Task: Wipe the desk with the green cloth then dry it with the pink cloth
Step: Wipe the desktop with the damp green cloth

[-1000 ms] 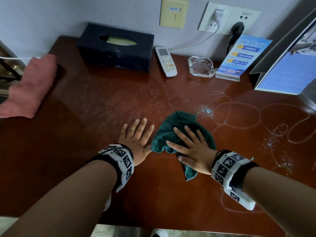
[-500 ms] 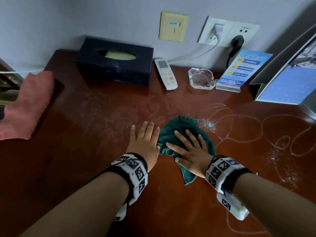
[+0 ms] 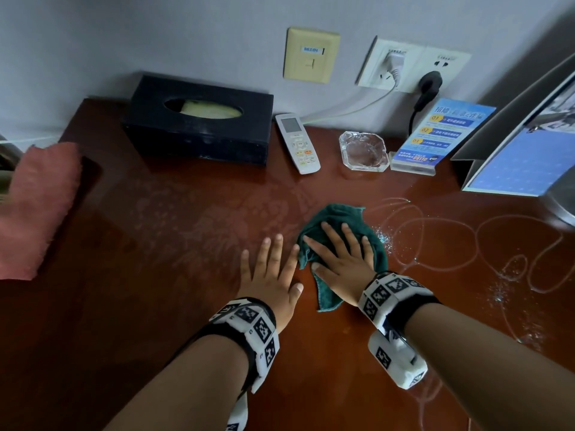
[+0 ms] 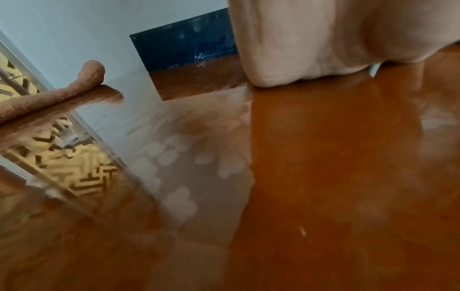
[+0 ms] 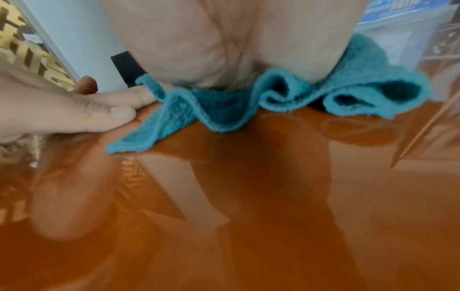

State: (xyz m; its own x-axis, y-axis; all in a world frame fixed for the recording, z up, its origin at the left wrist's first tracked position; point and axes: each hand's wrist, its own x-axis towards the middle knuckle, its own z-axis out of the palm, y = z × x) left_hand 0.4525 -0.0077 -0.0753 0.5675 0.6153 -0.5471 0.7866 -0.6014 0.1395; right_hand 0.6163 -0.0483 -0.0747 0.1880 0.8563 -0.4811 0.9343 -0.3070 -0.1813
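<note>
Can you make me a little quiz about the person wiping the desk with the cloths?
1. True or false: the right hand lies flat on the green cloth.
2. Where does the pink cloth lie? A) at the desk's left edge B) under the left hand C) on the tissue box
3. Fill in: the looping wet trails on the desk lie to the cloth's ____.

Key: 1 true; 2 A; 3 right.
</note>
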